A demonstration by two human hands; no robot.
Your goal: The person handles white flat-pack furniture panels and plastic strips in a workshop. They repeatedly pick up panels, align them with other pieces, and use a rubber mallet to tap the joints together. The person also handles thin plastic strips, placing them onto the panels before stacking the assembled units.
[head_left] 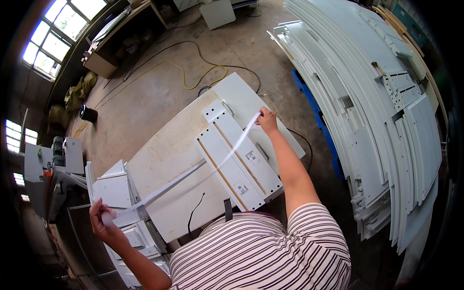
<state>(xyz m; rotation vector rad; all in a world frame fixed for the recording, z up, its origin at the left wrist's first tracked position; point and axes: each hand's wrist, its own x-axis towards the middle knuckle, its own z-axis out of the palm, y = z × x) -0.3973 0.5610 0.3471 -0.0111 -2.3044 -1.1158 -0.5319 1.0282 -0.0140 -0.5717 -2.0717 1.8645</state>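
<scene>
A long, thin white strip (238, 143) runs slantwise between my two hands, sagging over the worktable. My right hand (267, 121) is closed on its far end, above the table's right side. My left hand (102, 217) is raised past the table's left edge, fingers bent around the strip's other end, which looks pale and blurred there. Beneath the strip lie white panels (227, 158) with dark round holes, brown lengthwise grooves and printed labels. The worktable (166, 145) has a stained, pale top. A short black cord (194, 212) rests near its front edge.
Tall stacks of white panels (348, 121) stand on a blue pallet (309, 96) to the right. More white parts (113, 191) are piled at the left. Yellow hose (185, 79) and black cables cross the floor beyond. A black bucket (88, 114) and a machine (58, 159) stand farther left.
</scene>
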